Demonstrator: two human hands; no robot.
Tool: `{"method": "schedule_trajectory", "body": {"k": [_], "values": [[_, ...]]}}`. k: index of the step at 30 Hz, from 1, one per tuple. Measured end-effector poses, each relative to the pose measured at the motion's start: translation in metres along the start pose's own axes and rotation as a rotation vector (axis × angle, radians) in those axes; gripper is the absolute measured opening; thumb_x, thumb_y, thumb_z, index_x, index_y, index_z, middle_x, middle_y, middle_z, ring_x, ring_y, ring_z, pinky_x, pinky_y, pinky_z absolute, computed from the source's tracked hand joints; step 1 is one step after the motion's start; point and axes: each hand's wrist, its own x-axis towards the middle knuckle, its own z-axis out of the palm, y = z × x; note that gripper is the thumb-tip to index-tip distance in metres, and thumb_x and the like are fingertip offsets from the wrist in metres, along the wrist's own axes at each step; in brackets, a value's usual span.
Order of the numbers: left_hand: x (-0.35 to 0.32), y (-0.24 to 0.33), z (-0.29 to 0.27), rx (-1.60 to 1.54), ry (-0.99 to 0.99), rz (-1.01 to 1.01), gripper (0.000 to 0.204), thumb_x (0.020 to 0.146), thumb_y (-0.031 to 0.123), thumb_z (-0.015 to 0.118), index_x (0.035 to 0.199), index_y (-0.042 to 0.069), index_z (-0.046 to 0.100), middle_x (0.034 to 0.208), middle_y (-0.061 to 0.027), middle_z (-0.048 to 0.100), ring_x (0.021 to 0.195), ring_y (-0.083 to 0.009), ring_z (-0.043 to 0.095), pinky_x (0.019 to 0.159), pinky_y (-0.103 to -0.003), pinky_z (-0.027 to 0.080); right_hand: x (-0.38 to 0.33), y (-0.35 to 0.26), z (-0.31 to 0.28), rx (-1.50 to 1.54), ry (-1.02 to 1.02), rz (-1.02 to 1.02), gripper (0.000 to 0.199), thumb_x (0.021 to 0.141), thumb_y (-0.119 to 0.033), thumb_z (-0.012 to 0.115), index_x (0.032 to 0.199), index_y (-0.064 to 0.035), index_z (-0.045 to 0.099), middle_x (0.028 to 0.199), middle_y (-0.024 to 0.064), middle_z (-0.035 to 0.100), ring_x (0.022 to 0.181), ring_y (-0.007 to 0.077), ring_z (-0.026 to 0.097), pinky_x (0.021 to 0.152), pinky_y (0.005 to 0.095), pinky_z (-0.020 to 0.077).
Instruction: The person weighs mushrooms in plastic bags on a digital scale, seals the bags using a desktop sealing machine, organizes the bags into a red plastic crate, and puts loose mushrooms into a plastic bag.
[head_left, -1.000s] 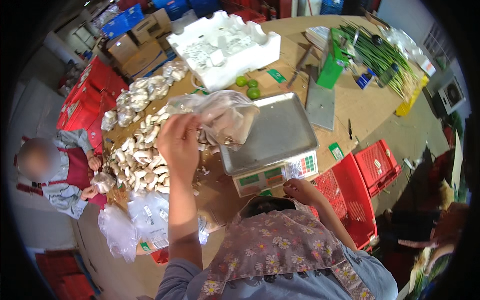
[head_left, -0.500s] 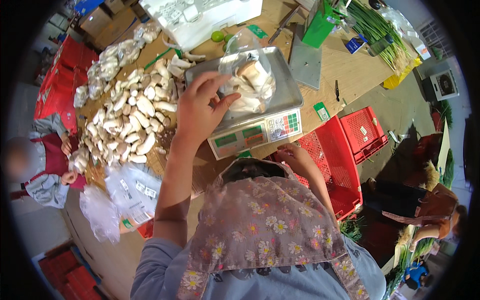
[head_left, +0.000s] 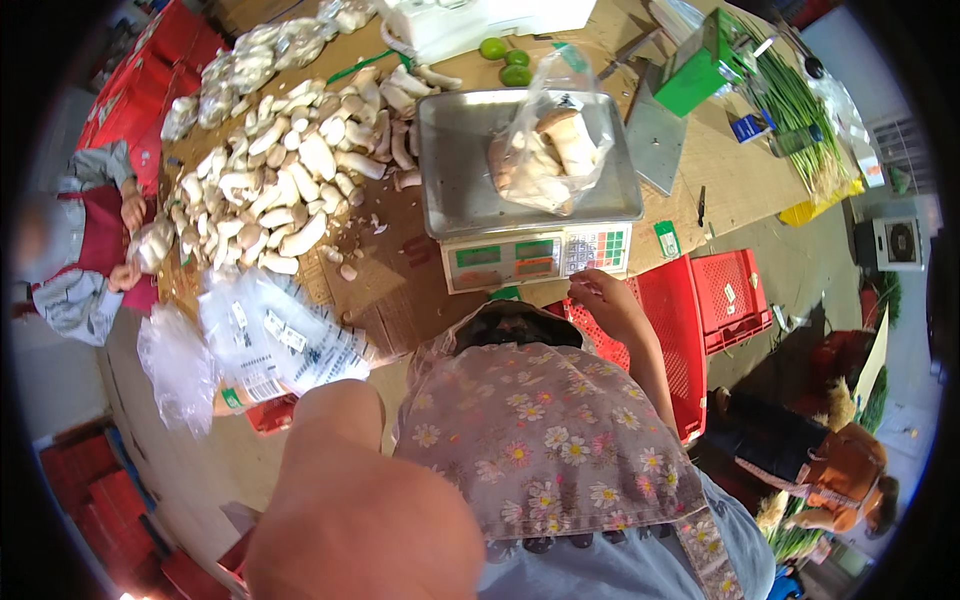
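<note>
King oyster mushrooms (head_left: 574, 143) lie in a clear plastic bag (head_left: 592, 172) on the steel pan (head_left: 455, 205) of a weighing scale (head_left: 500, 262). By the scale's keypad (head_left: 597, 250), at its lower right corner, is my right hand (head_left: 603, 296), with fingers loosely bent and apart, holding nothing that I can see. My left arm (head_left: 350, 480) looms large and blurred at the bottom, close to the camera. The left hand itself and its fingers do not show.
Loose mushrooms (head_left: 270, 180) are heaped left of the scale; plastic bags (head_left: 270, 325) lie nearer. A co-worker (head_left: 90, 240) holds a bag at far left. Red crates (head_left: 728, 300) stand at right. Green limes (head_left: 515, 75), a green box (head_left: 700, 65) and green stalks (head_left: 790, 105) lie beyond.
My left hand has left the bag of mushrooms and pulled back toward me, out of sight. The bag now rests untouched on the pan. My right hand has come up beside the keypad.
</note>
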Motion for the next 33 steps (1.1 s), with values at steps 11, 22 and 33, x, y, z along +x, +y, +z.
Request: {"method": "schedule_trajectory", "body": {"k": [11,22,33], "values": [[-0.014,-0.036,0.014,-0.097,-0.004,0.458,0.02,0.09,0.015,0.055,0.083,-0.003,0.063,0.067,-0.0103,0.056,0.047,-0.0148,0.05,0.039,-0.024,0.035,0.011,-0.021,0.017,-0.068,-0.102,-0.003,0.035,0.09,-0.023,0.058,0.112,0.0038,0.058,0.095,0.0182,0.067,0.086,0.025,0.066,0.077,0.0327,0.0503],[-0.077,-0.02,-0.074,0.659,0.922,-0.461,0.013,0.078,0.01,0.067,0.074,0.001,0.06,0.071,-0.0078,0.062,0.053,-0.0209,0.056,0.048,-0.032,0.045,0.019,-0.002,0.022,-0.028,-0.094,0.098,0.034,0.09,-0.022,0.057,0.111,0.0043,0.057,0.094,0.019,0.066,0.087,0.0254,0.066,0.077,0.0333,0.0506],[-0.33,-0.034,-0.234,1.925,1.55,-1.691,0.046,0.078,0.045,0.064,0.085,0.0,0.063,0.081,-0.0232,0.065,0.083,-0.0366,0.063,0.073,-0.042,0.05,0.025,-0.047,0.027,-0.004,-0.094,0.179,0.035,0.091,-0.022,0.057,0.112,0.0061,0.056,0.095,0.0194,0.066,0.088,0.0225,0.065,0.077,0.0308,0.0511]]}}
